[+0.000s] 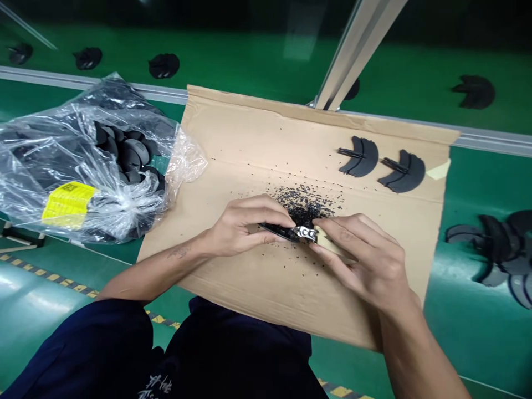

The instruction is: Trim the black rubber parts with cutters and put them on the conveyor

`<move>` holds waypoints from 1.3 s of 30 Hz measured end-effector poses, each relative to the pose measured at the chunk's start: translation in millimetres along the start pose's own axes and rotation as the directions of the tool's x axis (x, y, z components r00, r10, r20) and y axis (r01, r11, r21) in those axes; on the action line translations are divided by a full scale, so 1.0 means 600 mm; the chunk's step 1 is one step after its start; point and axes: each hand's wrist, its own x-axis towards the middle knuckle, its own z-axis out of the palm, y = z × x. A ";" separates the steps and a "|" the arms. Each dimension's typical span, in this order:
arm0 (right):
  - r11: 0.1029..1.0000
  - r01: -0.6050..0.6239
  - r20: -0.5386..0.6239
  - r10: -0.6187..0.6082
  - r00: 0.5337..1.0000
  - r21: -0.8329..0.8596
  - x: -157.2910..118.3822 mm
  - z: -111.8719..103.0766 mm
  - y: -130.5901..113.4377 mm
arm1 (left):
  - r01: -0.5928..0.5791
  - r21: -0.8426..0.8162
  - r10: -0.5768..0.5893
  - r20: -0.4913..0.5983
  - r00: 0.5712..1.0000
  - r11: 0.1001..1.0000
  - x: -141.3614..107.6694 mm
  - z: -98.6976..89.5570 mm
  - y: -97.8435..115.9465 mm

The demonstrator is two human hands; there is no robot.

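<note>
Pinched between thumb and fingers of my left hand [245,224] is a thin black plastic part [276,228], seen nearly edge-on. My right hand [366,257] is closed around cutting pliers [306,233] with pale yellow handles. The metal jaws meet the right end of the black part; whether they bite into it I cannot tell. Just behind the jaws, a heap of small black clippings [307,208] lies scattered over a cardboard sheet [249,288]. Two curved black plastic parts [361,157] rest farther back on the cardboard, to the right.
At the left lies a clear plastic bag [25,160] with a yellow label, holding several black parts. More black parts [499,249] are piled on the green surface at right. A metal post [357,52] rises behind the cardboard, along a metal rail [494,143].
</note>
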 end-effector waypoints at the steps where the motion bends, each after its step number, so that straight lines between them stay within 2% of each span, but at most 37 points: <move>1: 1.000 -0.010 -0.001 0.010 1.000 0.020 0.000 0.001 0.001 | 0.009 0.009 -0.009 0.006 1.000 1.000 0.001 -0.001 0.001; 5: 0.992 -0.054 0.001 0.054 0.999 0.116 0.003 0.007 0.004 | 0.030 0.089 -0.030 0.000 1.000 0.996 0.002 -0.003 0.003; 12: 0.979 -0.065 -0.017 0.069 0.997 0.191 0.006 0.011 0.006 | -0.031 0.222 0.021 0.050 0.999 0.974 -0.002 -0.004 -0.004; 14: 0.987 -0.074 -0.029 0.079 0.996 0.146 0.005 0.012 0.008 | -0.062 0.244 0.051 0.048 0.998 0.968 -0.002 -0.005 -0.005; 19: 0.991 -0.036 -0.046 0.030 0.998 -0.126 0.001 0.017 0.015 | -0.067 0.297 0.046 0.075 0.996 0.952 -0.001 -0.001 -0.005; 21: 0.982 -0.023 -0.033 0.017 0.999 -0.187 0.000 0.018 0.017 | -0.076 0.352 0.046 0.093 0.995 0.933 -0.001 0.000 -0.007; 23: 0.978 -0.050 -0.036 0.044 0.998 -0.203 0.000 0.020 0.016 | -0.068 0.404 0.046 0.063 0.997 0.912 0.000 0.001 -0.009; 26: 0.985 -0.160 -0.076 0.155 0.985 -0.067 0.002 0.022 0.012 | 0.013 0.381 0.003 -0.042 0.999 0.924 0.001 0.001 -0.007; 29: 0.953 -0.252 -0.089 0.269 0.959 0.171 0.004 0.026 0.003 | 0.125 0.204 -0.099 -0.133 0.986 0.971 -0.001 0.007 0.000; 32: 0.922 -0.261 -0.120 0.305 0.945 0.287 0.003 0.032 -0.009 | 0.137 0.049 -0.129 -0.139 0.982 0.989 -0.007 0.016 0.006; 34: 0.940 -0.196 -0.143 0.242 0.960 0.278 0.002 0.035 -0.016 | 0.089 0.068 -0.081 -0.101 0.992 0.994 -0.010 0.021 0.006; 37: 0.978 -0.029 -0.152 0.061 0.986 0.207 0.000 0.035 -0.022 | -0.003 0.222 -0.001 0.014 1.000 0.975 -0.014 0.021 0.000; 39: 0.977 0.034 -0.141 -0.004 0.990 0.211 -0.001 0.030 -0.023 | -0.055 0.304 0.027 0.094 0.995 0.951 -0.016 0.018 -0.005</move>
